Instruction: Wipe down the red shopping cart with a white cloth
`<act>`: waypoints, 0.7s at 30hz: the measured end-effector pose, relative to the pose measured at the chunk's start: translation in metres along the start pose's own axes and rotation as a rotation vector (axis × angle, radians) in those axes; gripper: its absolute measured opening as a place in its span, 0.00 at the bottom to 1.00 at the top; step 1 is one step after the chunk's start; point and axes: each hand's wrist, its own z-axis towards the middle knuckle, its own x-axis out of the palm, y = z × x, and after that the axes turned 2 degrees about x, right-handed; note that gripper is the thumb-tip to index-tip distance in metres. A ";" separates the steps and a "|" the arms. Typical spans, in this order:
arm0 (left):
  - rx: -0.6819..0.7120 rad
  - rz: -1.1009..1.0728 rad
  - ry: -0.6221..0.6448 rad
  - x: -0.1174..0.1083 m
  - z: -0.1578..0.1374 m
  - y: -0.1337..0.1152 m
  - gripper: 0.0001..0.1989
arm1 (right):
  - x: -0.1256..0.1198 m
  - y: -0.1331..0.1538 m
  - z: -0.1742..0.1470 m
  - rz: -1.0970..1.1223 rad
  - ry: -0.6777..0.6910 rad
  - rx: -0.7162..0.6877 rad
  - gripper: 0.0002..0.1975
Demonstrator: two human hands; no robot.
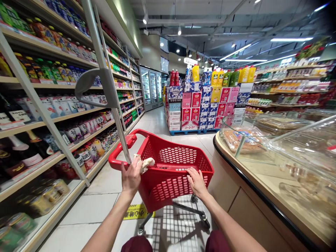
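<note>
Both hands are on a red plastic shopping cart (170, 168), basically one at each side of its near rim. The left hand (131, 176) is up at the left rim with a crumpled whitish cloth (145, 163) bunched in its fingers, so it's closed around that rag and pressed against the basket edge, right where a grey metal ladder rail (109, 80) comes down in front of the cart. The right hand (196, 182) lies flat with fingers spread on the near right rim, not really gripping, just resting on top. The cart itself sits in the middle of the aisle on the pale tiled floor (105, 199), looks empty as far as I can see through the mesh, and its handle sticks out toward the left. Under it there's a yellow floor sticker (136, 211) with writing I can't read. On the left are long shelves (52, 122) packed with bottles, jars and cans. On the right is a curved counter (262, 182) with clear display covers and baked stuff underneath. Straight ahead, well apart from the cart, is a big stack of drink cartons (202, 105) with juice bottles on top, and fridges (152, 87) further back.
</note>
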 end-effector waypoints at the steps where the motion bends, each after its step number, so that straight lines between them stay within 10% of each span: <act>1: -0.002 0.001 0.004 0.001 0.001 -0.003 0.17 | 0.000 0.001 0.000 0.006 -0.009 0.010 0.19; 6: 0.139 -0.115 0.127 0.020 0.001 -0.050 0.20 | -0.006 -0.003 -0.001 0.035 0.026 -0.017 0.19; 13: -0.040 -0.048 0.077 0.009 -0.002 -0.015 0.20 | -0.008 -0.006 -0.004 0.101 -0.038 0.019 0.19; 21: 0.095 -0.229 0.200 0.035 -0.002 -0.089 0.22 | 0.000 0.046 0.008 0.079 -0.045 -0.005 0.23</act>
